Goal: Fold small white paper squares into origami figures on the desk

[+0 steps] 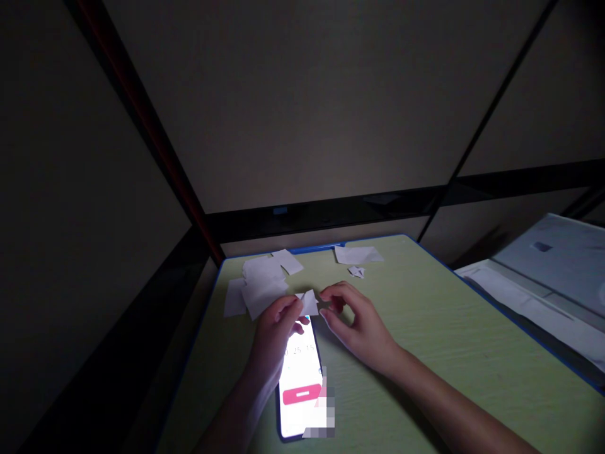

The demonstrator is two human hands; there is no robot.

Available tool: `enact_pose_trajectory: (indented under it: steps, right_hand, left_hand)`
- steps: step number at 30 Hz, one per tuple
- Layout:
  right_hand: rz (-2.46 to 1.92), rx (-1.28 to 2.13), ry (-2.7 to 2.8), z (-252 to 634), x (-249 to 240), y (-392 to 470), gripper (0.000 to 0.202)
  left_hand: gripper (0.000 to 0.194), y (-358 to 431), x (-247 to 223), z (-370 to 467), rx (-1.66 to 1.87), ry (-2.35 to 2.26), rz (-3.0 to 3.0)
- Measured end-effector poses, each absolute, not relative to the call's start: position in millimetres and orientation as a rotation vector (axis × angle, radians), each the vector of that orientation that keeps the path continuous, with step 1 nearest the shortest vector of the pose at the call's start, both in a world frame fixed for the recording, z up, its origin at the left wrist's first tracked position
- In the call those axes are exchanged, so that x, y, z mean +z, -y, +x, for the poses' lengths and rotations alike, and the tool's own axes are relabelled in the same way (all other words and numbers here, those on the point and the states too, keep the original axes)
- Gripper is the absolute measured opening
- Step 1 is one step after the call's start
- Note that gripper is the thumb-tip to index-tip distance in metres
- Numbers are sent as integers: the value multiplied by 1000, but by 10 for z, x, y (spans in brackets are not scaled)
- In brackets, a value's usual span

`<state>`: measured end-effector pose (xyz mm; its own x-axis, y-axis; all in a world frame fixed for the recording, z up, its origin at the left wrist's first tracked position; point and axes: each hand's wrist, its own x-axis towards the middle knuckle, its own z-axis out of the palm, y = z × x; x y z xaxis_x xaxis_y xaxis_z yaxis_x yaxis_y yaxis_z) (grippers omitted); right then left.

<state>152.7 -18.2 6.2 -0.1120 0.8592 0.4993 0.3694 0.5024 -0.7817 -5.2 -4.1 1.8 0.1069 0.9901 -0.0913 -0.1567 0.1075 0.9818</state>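
Note:
My left hand (pixel 276 331) and my right hand (pixel 354 321) meet above a pale green table (pixel 449 340). Both pinch a small folded piece of white paper (pixel 309 302) between their fingertips, the left from the left side, the right from the right. Under the left hand lies a phone (pixel 300 384) with a lit white screen showing a timer and a pink button. A loose pile of white paper squares (pixel 259 284) lies just beyond the left hand.
More white paper lies at the table's far edge: one sheet (pixel 357 254) and a tiny folded scrap (pixel 357 272). The table has a blue rim and stands against dim wall panels. A white appliance or furniture top (pixel 553 271) sits to the right.

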Motion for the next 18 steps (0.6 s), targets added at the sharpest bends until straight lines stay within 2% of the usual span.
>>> enact_pose_trajectory:
  steps: [11, 18]
  right_hand:
    - [-935, 436, 1940, 1505, 68, 252, 29]
    - [-964, 373, 1982, 1529, 64, 253, 26]
  left_hand:
    - [21, 43, 68, -54, 1116, -964, 1000]
    - [21, 49, 76, -60, 1097, -959, 986]
